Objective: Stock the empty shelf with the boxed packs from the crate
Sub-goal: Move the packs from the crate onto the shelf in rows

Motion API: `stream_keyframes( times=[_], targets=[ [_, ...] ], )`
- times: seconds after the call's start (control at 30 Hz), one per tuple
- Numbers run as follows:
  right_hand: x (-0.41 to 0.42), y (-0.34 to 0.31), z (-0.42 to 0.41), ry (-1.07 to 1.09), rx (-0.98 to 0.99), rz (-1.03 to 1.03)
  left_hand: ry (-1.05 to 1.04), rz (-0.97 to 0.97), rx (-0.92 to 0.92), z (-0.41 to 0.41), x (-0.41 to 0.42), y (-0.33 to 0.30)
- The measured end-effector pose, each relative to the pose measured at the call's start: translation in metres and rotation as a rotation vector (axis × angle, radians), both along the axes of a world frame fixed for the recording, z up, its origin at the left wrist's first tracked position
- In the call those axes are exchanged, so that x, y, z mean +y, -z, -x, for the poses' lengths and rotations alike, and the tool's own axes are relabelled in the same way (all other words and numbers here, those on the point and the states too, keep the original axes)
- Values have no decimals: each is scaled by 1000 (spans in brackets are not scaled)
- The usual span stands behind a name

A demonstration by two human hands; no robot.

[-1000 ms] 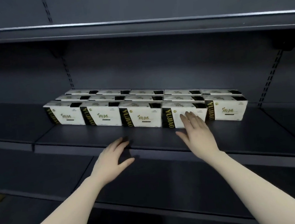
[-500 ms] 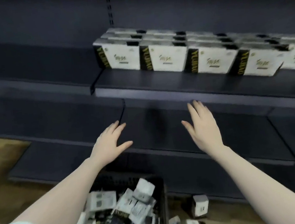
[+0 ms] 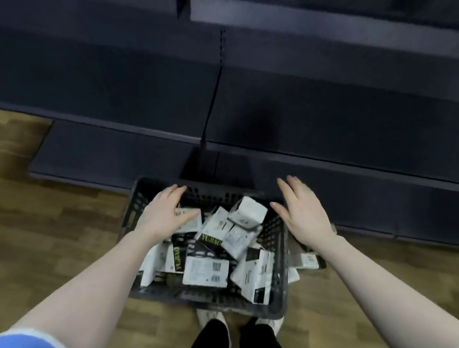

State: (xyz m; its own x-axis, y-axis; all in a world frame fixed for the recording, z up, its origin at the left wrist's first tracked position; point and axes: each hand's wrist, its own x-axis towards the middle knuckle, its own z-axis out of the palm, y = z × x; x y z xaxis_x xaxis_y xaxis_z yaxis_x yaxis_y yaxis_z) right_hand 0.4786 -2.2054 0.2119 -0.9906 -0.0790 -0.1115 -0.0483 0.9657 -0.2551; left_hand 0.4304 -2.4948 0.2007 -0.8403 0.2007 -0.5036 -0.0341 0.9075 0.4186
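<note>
- Both hands have dropped from the level of the stocked shelf since the earlier frames, and the view has tipped down so the crate (image 3: 273,258) now fills the middle.
- Left hand (image 3: 164,215) hangs over the far-left corner of the crate, its grip spread, fingers loose and pointing toward the far rim; its thumb lies just above a white pack, though contact cannot be told.
- Right hand (image 3: 304,216) hovers over the crate's right wall, its grip also spread, fingers straight, holding nothing.
- Boxed packs (image 3: 205,266) lie jumbled in the crate, white and black, tilted at all angles, between the 2 hands and mostly nearer the person than the fingertips.
- A tilted white pack (image 3: 247,211) stands highest in the pile, between the 2 thumbs and apart from both.
- More packs (image 3: 305,260) lie on the wooden floor (image 3: 26,227) just right of the crate, under the right wrist.
- Dark lower shelves (image 3: 331,120) run beyond the crate.
- 2 pale shoes (image 3: 211,319) show at its near edge.
</note>
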Motion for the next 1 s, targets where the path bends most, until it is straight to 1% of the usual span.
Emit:
stream_keyframes(
  times=[0.23,0.37,0.57,0.67,0.77,0.93,1.0],
  targets=[
    [-11,89,-30,-12,-195,-31,5,34,-170,-23,-4,96],
    [-21,130,-37,21,-259,9,95,73,-220,-40,0,157],
    [-38,194,-60,2,-319,24,216,167,-327,-54,7,243],
    [-42,226,-69,-25,-317,38,325,211,-320,-54,16,284],
    [-45,254,-74,-48,-301,38,376,246,-318,-50,24,321],
    [-50,282,-72,-86,-247,69,448,340,-482,-47,27,364],
    [-51,289,-68,-96,-248,106,484,376,-473,-46,28,372]
  ],
)
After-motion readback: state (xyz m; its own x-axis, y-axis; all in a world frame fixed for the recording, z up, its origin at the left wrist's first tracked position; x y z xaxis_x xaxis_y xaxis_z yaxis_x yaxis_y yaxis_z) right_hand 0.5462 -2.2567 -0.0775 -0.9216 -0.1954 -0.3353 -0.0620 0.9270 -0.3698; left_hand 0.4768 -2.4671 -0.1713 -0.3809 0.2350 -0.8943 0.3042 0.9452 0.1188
